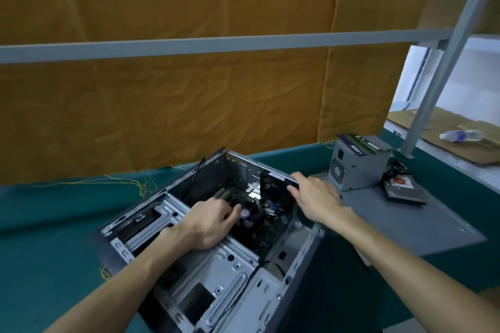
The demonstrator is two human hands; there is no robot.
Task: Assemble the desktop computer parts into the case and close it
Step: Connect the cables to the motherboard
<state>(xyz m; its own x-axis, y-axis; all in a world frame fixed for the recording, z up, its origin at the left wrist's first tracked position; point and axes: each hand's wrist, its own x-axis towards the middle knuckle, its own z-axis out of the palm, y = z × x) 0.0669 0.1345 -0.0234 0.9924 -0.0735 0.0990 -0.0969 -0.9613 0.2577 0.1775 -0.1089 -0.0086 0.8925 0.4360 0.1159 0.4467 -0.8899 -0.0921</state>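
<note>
An open grey computer case (232, 273) lies on its side on the green table, its motherboard (266, 224) visible inside. My left hand (208, 222) reaches into the case and its curled fingers touch the black CPU cooler fan (250, 213) with a purple centre label. My right hand (316, 194) grips the case's right top edge. A grey power supply (357, 165) stands on the flat grey side panel (411, 222) to the right, with memory sticks (362, 142) on top of it. An optical drive (403, 188) lies beside the power supply.
A yellow-brown cloth (189, 105) hangs behind the table with a grey metal rail (216, 44) across it. A slanted metal post (438, 67) rises at the right. Beyond it lie cardboard and a plastic bottle (460, 135). Black cables (397, 167) trail from the power supply.
</note>
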